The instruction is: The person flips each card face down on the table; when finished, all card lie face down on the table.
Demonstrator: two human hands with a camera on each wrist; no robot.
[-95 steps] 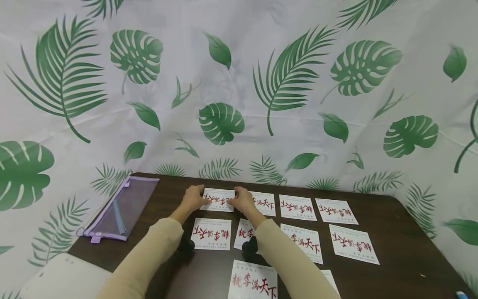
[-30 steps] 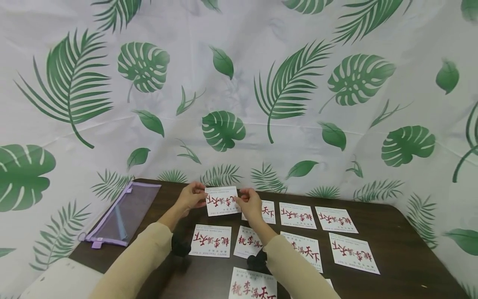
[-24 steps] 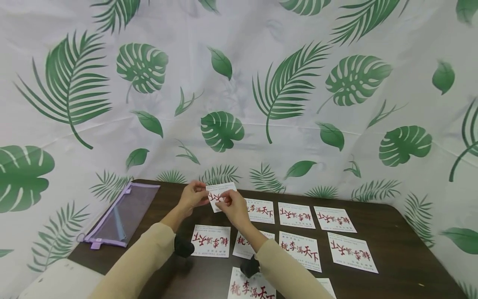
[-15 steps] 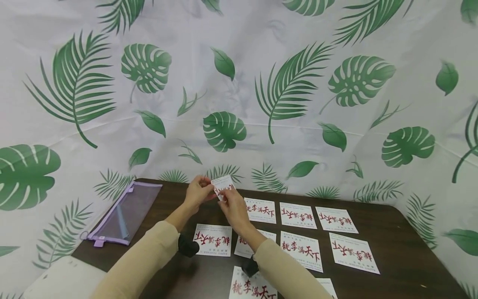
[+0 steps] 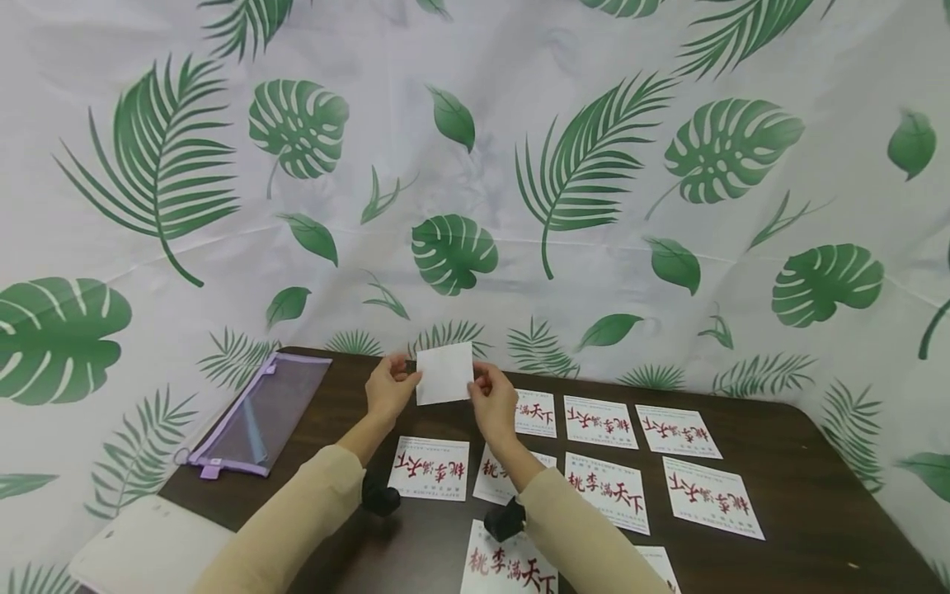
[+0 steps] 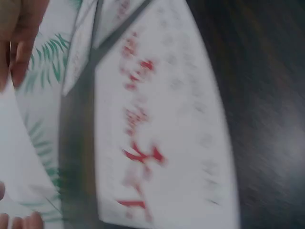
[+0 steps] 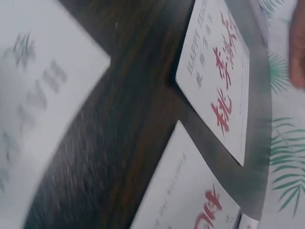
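Note:
In the head view, a small square card [image 5: 445,375] hangs above the back of the table, its plain white face toward me. My left hand [image 5: 389,389] pinches its left edge between thumb and fingers. At the right edge, my right hand [image 5: 495,404] pinches it too. The left wrist view catches part of this held card [image 6: 16,157], with the right hand [image 6: 24,38] at upper left and left fingertips [image 6: 28,222] at the bottom. Below the hands lies a card with red Chinese characters [image 5: 430,469]; some print on nearby cards is hidden by my right arm.
Several similar printed cards, such as this far-right one [image 5: 714,497], lie in loose rows on the dark wooden table [image 5: 809,495]. A purple-edged mesh zip pouch [image 5: 267,412] rests at back left. Behind stands a leaf-patterned cloth [image 5: 519,272]; a white object [image 5: 152,544] sits at front left.
Both hands have lifted the card from the back-row spot where it lay. It has been turned over: the red characters faced me before, and the blank side does now.

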